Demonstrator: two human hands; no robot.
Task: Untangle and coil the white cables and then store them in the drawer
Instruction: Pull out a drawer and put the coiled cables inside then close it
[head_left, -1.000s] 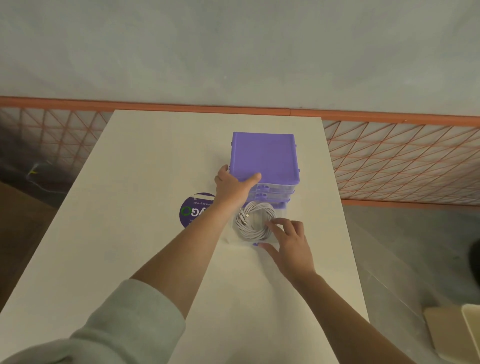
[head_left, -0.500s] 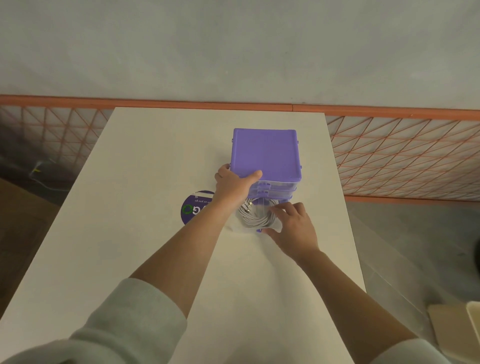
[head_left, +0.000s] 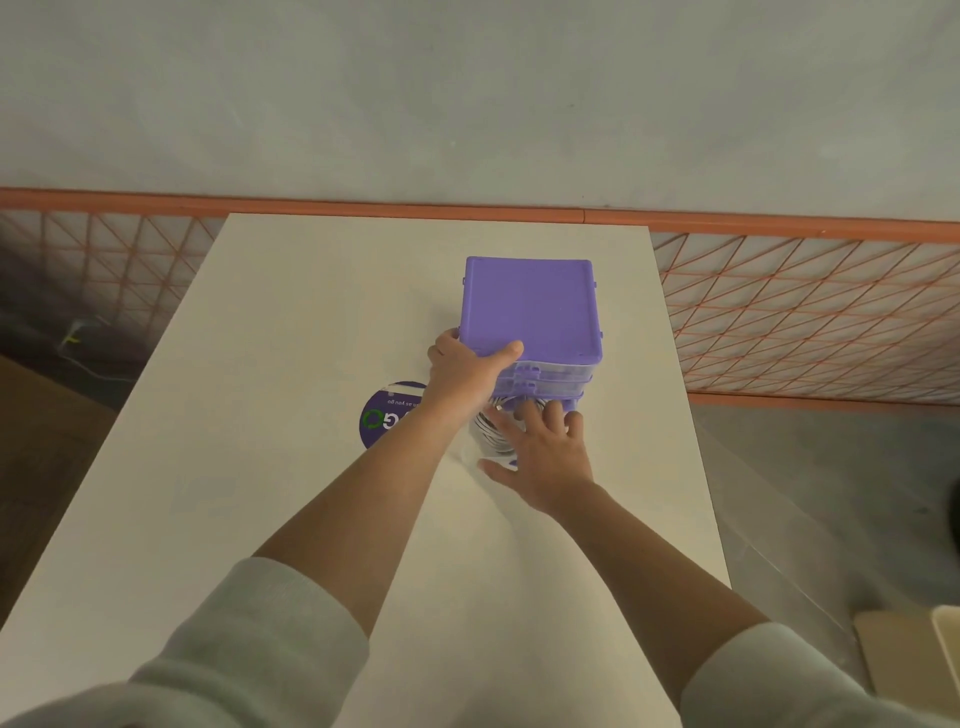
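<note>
A purple drawer unit (head_left: 530, 306) with clear drawers stands on the white table (head_left: 291, 332). My left hand (head_left: 467, 371) grips its near left top corner, thumb on the lid. The bottom drawer sticks out a little toward me, and a coil of white cable (head_left: 488, 428) lies in it, mostly covered. My right hand (head_left: 545, 454) lies flat over the drawer's front and the coil, fingers spread and pointing at the unit.
A round purple sticker (head_left: 387, 415) lies on the table left of the unit, partly under my left wrist. An orange mesh fence (head_left: 810, 317) runs behind and right of the table. A beige box (head_left: 909, 654) sits on the floor at lower right.
My right hand has moved forward toward the unit, pushing the bottom drawer in; far less of the cable coil shows now. My left hand has stayed on the unit's corner.
</note>
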